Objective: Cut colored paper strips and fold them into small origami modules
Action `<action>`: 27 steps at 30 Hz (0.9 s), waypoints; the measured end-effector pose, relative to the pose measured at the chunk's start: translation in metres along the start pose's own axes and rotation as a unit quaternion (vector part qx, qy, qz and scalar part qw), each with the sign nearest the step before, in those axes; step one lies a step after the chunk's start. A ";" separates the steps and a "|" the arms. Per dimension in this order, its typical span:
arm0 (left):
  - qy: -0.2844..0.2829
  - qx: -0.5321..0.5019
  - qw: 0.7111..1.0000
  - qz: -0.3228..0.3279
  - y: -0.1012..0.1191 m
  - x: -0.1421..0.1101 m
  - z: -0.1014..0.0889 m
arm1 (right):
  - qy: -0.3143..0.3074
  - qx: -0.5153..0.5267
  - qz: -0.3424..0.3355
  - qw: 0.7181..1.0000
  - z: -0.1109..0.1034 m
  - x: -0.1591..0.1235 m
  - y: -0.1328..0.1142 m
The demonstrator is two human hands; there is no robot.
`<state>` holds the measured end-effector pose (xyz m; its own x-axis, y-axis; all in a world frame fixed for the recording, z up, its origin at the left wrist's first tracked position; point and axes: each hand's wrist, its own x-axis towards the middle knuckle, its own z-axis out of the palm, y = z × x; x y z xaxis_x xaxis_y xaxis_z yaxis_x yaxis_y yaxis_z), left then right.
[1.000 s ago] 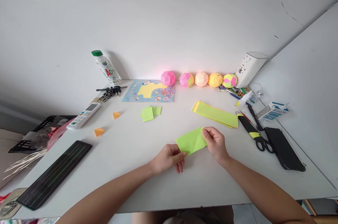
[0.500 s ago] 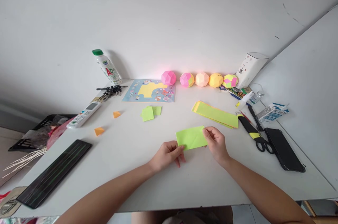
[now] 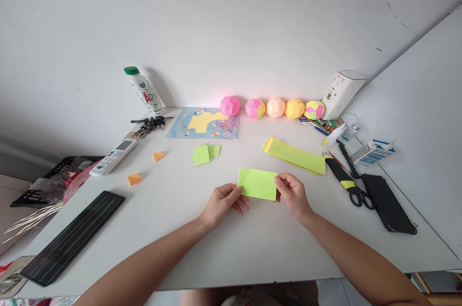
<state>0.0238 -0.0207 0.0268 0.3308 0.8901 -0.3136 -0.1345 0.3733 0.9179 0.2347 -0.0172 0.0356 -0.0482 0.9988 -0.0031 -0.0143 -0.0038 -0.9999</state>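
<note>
Between my two hands, above the table, is a lime-green sheet of paper (image 3: 257, 184). My left hand (image 3: 224, 202) pinches its left edge with the thumb on top and the fingers beneath. At the right edge, my right hand (image 3: 293, 194) grips the paper between thumb and fingers. Small green paper squares (image 3: 202, 155) lie beyond it to the left. A stack of long green and yellow paper strips (image 3: 296, 156) rests beyond my right hand. Two small orange folded paper pieces (image 3: 134, 179) sit farther left.
Several faceted paper balls (image 3: 275, 108) line the wall beside a blue card (image 3: 175, 128). Scissors (image 3: 346, 183) and a black phone (image 3: 389, 202) lie at right, near a glue bottle (image 3: 332, 136). At left are a remote control (image 3: 113, 157), keys (image 3: 153, 124), a white bottle (image 3: 146, 92) and a black strip (image 3: 74, 236).
The green paper has turned from a tilt to nearly level, its right side dropping. My left hand has risen slightly and moved a little left; my right hand keeps its grip.
</note>
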 end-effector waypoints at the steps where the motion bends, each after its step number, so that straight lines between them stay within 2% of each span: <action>1: 0.002 -0.008 1.000 0.000 0.001 0.000 0.000 | -0.001 0.000 0.000 1.000 0.000 0.000 0.000; 5: 0.056 -0.027 0.998 0.020 0.004 0.000 0.000 | -0.049 -0.012 0.018 0.999 0.000 -0.002 0.002; 8: 0.112 -0.038 0.992 0.046 0.004 0.003 -0.004 | -0.157 -0.067 0.066 0.983 -0.002 -0.004 0.002; 11: 0.121 -0.039 0.991 0.050 0.002 0.004 -0.008 | -0.252 -0.113 0.091 0.957 -0.004 -0.004 0.000; 13: 0.088 -0.020 0.995 0.044 0.000 0.003 -0.009 | -0.264 -0.102 0.076 0.956 -0.005 -0.003 -0.002; 17: -0.029 0.051 0.998 0.011 -0.002 -0.005 -0.003 | -0.259 -0.055 0.055 0.963 -0.001 -0.006 -0.002; 20: -0.101 0.099 0.990 -0.006 -0.005 -0.011 0.006 | -0.257 -0.080 0.039 0.962 0.007 -0.012 0.002; 24: -0.108 0.135 0.985 -0.003 -0.008 -0.013 0.013 | -0.250 -0.168 -0.026 0.953 0.016 -0.020 0.007; 27: -0.099 0.154 0.983 -0.003 -0.009 -0.012 0.014 | -0.235 -0.185 -0.052 0.953 0.020 -0.022 0.009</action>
<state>0.0345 -0.0387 0.0260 0.5106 0.8084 -0.2927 0.1466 0.2536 0.9561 0.2155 -0.0399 0.0269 -0.5087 0.8608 0.0160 0.3061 0.1982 -0.9311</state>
